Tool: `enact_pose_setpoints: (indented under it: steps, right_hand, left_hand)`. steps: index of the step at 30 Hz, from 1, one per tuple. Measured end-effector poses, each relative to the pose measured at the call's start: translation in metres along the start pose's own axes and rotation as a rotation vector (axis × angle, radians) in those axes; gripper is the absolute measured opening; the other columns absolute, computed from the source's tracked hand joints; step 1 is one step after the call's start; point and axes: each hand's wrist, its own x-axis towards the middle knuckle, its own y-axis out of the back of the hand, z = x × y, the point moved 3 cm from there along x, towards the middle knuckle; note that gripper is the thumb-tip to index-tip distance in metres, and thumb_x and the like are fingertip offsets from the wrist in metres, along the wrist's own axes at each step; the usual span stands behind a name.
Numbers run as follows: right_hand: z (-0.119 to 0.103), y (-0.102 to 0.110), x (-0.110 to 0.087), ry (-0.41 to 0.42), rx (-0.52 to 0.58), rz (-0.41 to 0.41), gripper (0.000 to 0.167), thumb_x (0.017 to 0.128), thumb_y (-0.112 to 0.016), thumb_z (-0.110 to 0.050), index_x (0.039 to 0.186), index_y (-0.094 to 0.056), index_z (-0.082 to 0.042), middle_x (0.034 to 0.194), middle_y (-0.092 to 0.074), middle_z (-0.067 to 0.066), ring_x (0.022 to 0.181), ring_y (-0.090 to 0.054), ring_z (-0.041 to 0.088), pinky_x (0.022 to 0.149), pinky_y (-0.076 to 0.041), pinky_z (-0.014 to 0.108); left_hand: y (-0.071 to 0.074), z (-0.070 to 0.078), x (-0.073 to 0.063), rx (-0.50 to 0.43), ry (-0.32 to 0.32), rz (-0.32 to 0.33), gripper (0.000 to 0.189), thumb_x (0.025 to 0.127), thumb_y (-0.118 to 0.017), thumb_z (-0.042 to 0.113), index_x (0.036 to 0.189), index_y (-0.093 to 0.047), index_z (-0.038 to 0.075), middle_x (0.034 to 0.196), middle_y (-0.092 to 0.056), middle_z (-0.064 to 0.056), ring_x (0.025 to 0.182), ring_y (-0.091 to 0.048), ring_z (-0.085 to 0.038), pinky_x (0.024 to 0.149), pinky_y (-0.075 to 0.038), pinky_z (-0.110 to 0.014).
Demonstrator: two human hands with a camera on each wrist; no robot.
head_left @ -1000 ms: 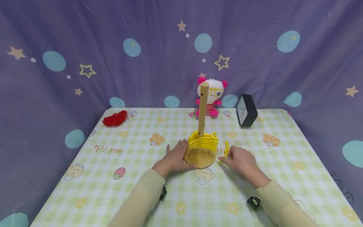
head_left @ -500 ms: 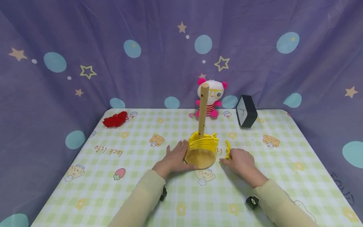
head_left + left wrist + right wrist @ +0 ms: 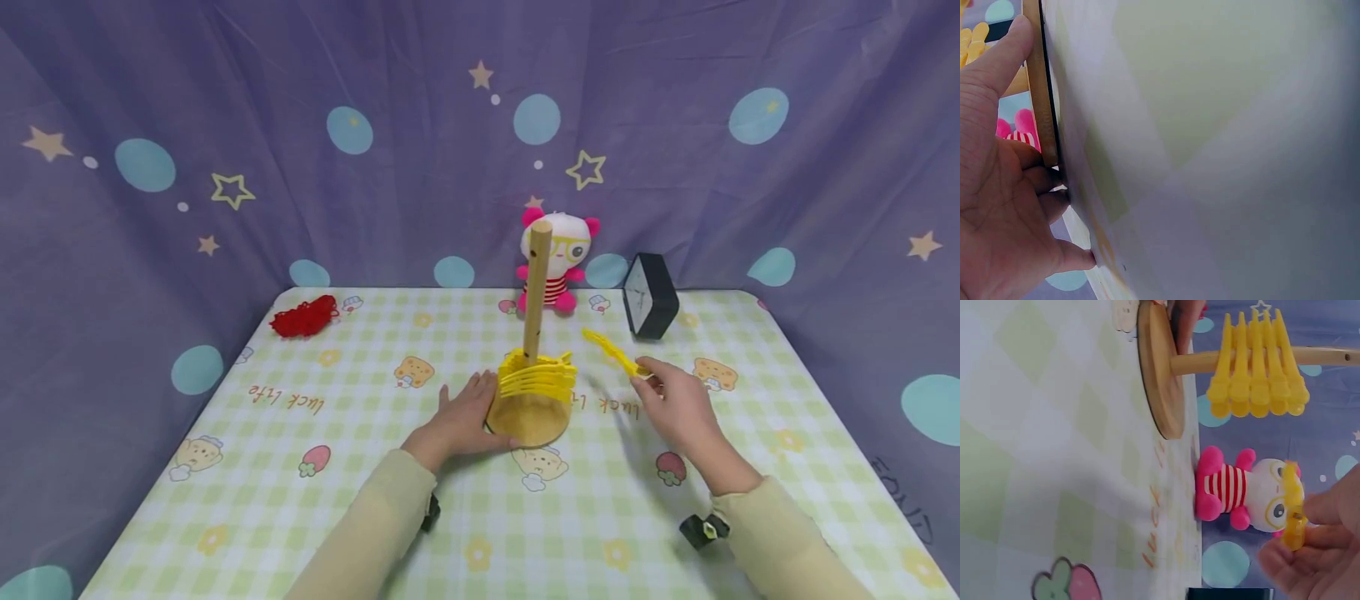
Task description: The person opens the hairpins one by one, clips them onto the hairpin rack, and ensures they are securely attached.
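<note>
A wooden stand [image 3: 528, 422] with a round base and an upright post rises at mid-table. Several slim yellow plastic pieces [image 3: 538, 381] sit stacked around the lower post, fanned toward the front; their ends look rounded in the right wrist view. My left hand [image 3: 460, 421] holds the base at its left edge, thumb along the front rim and fingers round the side. To the right of the stand, my right hand [image 3: 678, 407] pinches one more slim yellow plastic piece [image 3: 611, 350] by its near end. That piece slants up and left, above the tablecloth.
Behind the stand sits a pink-and-white panda plush [image 3: 557, 250]. A black square clock [image 3: 654, 296] stands at the back right. Red stringy material [image 3: 306, 317] lies at the back left. A checked cloth [image 3: 375, 508] covers the table, and a purple curtain [image 3: 420, 192] hangs behind.
My right hand has moved right and away from me, lifting the yellow piece and turning it from near upright to slanting left. The left hand and stand have stayed in place.
</note>
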Motion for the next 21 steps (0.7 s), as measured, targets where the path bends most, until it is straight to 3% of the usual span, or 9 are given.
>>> enact_pose_setpoints:
  steps: [8,12,15,18,21]
  right_hand:
    - [-0.015,0.008,0.004,0.224,0.005,0.151,0.035,0.093,-0.063,0.000,0.127,-0.062,-0.002,0.119,-0.066,0.019,0.097,-0.064,0.034,0.080,-0.052,0.053]
    - [-0.026,0.006,0.008,0.306,-0.015,0.190,0.033,0.090,-0.064,0.005,0.121,-0.067,-0.006,0.118,-0.068,0.014,0.102,-0.063,0.034,0.084,-0.051,0.053]
    - [-0.037,0.001,0.012,0.361,-0.041,0.200,0.031,0.088,-0.065,0.006,0.115,-0.071,-0.008,0.110,-0.072,0.010,0.084,-0.061,0.030,0.072,-0.052,0.045]
    - [-0.050,-0.006,0.016,0.428,-0.081,0.196,0.028,0.087,-0.067,0.006,0.109,-0.072,-0.010,0.101,-0.073,0.006,0.066,-0.050,0.023,0.057,-0.045,0.035]
    - [-0.063,-0.014,0.019,0.499,-0.127,0.191,0.029,0.086,-0.066,0.009,0.107,-0.072,-0.010,0.098,-0.074,0.004,0.061,-0.045,0.021,0.052,-0.040,0.030]
  left_hand:
    - [0.001,-0.001,0.001,0.016,0.003,-0.001,0.114,0.078,-0.063,0.072,0.158,-0.007,0.013,0.164,-0.005,-0.004,0.150,-0.003,-0.022,0.114,0.002,-0.062]
    - [0.001,-0.001,0.001,0.008,0.000,0.000,0.114,0.078,-0.064,0.071,0.158,-0.008,0.012,0.163,-0.006,-0.005,0.150,-0.003,-0.023,0.114,0.002,-0.062]
    - [0.000,-0.001,0.001,0.000,-0.007,0.006,0.114,0.078,-0.064,0.071,0.158,-0.009,0.011,0.163,-0.007,-0.005,0.150,-0.004,-0.024,0.114,0.001,-0.062]
    - [0.000,0.000,0.000,0.004,-0.008,0.006,0.115,0.077,-0.064,0.072,0.158,-0.009,0.011,0.163,-0.007,-0.005,0.149,-0.004,-0.024,0.114,0.001,-0.062]
    - [0.000,0.001,-0.001,0.003,-0.010,0.011,0.115,0.077,-0.064,0.072,0.158,-0.009,0.011,0.163,-0.007,-0.006,0.149,-0.004,-0.024,0.114,0.001,-0.062]
